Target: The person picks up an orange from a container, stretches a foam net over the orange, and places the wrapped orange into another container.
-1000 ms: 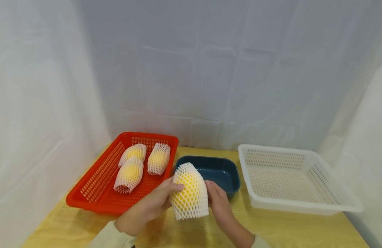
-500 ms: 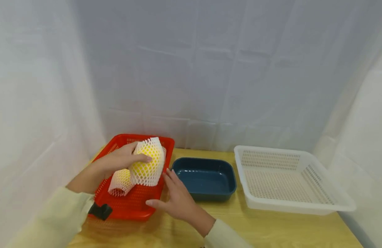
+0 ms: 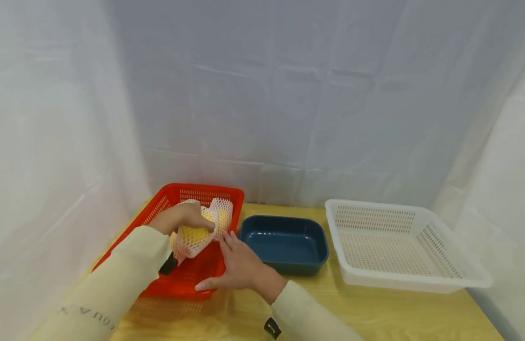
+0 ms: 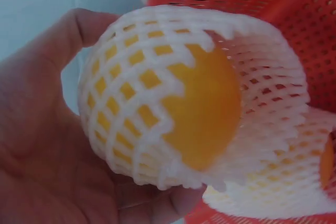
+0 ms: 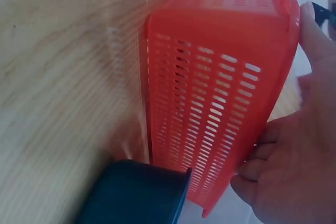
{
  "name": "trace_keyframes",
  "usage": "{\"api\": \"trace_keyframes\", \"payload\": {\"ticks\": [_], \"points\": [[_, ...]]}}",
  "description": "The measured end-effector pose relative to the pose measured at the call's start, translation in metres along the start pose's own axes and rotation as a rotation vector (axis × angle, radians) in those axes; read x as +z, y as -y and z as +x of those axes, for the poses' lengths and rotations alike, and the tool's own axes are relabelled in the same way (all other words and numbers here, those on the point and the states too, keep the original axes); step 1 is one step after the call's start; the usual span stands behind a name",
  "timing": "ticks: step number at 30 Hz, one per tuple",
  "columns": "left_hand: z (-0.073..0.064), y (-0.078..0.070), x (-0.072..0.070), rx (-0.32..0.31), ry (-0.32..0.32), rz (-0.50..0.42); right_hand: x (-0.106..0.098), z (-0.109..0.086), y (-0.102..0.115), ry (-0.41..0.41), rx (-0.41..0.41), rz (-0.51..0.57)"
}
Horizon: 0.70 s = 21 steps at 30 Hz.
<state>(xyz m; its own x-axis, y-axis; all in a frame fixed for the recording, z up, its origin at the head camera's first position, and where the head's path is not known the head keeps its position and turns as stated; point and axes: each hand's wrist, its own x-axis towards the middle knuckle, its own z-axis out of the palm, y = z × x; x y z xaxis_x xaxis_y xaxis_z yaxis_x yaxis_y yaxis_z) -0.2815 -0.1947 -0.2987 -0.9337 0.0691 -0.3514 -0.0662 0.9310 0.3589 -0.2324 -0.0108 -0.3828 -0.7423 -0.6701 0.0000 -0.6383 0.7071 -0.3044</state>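
My left hand (image 3: 181, 217) is low inside the red basket (image 3: 177, 290) and grips a yellow fruit (image 3: 195, 235) in a white foam net. In the left wrist view the net covers part of the fruit (image 4: 205, 108), leaving a smooth orange-yellow side bare, with the thumb and fingers around it. Another netted fruit (image 3: 223, 213) lies behind it to the right. More net shows beneath and behind my left hand, mostly hidden. My right hand (image 3: 243, 267) rests against the basket's right rim, thumb spread towards the front corner; its fingers touch the wall in the right wrist view.
A dark blue basin (image 3: 283, 244) stands right of the red basket, close to its side. Farther right is a white perforated basket (image 3: 394, 279) with nothing in it. All stand on a wooden table (image 3: 373, 312), with a pale sheet (image 3: 288, 118) hanging behind.
My left hand has carried the netted fruit from in front of the blue basin leftwards and down into the red basket. My right hand has let go of the fruit and moved to the basket's rim.
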Motion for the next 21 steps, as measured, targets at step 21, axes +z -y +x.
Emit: {"api": "trace_keyframes", "payload": {"ticks": [21], "points": [[0.024, 0.004, 0.045, -0.097, 0.06, -0.05, -0.004, -0.002, 0.0, 0.021, 0.028, 0.067]]}}
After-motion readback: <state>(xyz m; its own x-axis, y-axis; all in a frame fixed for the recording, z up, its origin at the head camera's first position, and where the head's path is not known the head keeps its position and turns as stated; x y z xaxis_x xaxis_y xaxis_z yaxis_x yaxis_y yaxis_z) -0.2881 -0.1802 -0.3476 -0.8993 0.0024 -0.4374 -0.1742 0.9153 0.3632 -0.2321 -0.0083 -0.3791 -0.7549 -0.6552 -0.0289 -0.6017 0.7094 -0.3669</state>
